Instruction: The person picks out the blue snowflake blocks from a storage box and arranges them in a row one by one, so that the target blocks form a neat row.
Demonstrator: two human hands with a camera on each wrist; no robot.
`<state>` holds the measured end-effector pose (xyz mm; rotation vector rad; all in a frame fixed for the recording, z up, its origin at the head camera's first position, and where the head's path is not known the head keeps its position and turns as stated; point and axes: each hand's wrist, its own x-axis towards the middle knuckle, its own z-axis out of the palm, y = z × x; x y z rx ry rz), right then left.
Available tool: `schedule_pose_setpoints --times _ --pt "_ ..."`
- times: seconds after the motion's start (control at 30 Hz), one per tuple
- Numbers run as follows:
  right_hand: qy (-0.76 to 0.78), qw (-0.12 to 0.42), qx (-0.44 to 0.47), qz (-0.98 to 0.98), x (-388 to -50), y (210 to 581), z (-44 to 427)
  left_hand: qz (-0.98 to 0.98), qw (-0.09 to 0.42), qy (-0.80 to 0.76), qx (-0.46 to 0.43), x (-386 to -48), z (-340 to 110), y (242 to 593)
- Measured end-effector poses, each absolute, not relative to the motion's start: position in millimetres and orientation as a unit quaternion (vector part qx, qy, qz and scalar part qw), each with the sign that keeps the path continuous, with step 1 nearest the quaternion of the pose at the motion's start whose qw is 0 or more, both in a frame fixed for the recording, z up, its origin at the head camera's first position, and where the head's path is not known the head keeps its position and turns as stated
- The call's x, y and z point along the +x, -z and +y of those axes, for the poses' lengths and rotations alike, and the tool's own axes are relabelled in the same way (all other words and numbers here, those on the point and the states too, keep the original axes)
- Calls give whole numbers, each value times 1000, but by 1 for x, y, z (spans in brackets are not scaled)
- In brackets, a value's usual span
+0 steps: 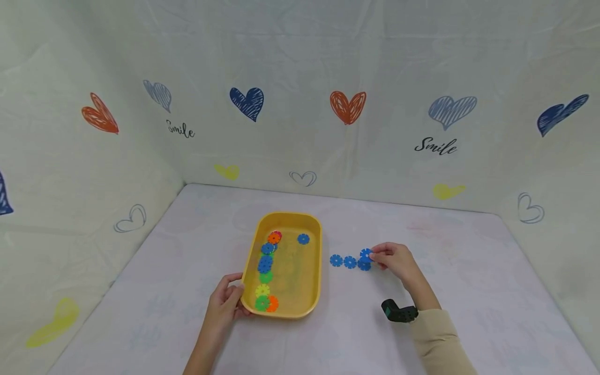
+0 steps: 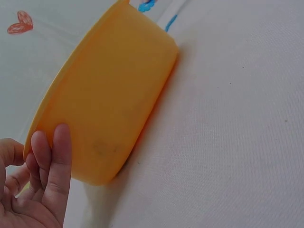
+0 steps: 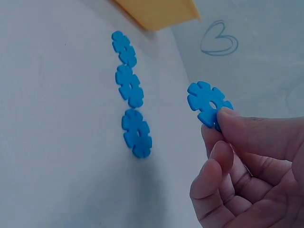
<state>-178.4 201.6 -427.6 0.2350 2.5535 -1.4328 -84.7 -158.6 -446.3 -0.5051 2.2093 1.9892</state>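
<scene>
My right hand pinches a blue snowflake disc between thumb and forefinger, raised above the table. Below it, three blue discs lie in a row on the table, to the right of the yellow tray; the right wrist view shows the same row. With my left hand I grip the tray's near left corner, thumb at the rim and fingers against the outer wall. Inside the tray, several blue, green, yellow and orange discs line the left side, and one blue disc lies at the upper right.
A white cloth printed with hearts and "Smile" hangs behind and beside the pale table. A black band with a small device is on my right wrist, by the beige sleeve.
</scene>
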Motion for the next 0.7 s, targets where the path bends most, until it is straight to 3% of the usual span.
schedule_pose_setpoints --times 0.7 --pt "464 117 123 870 -177 455 227 732 62 -655 -174 -85 -158 446"
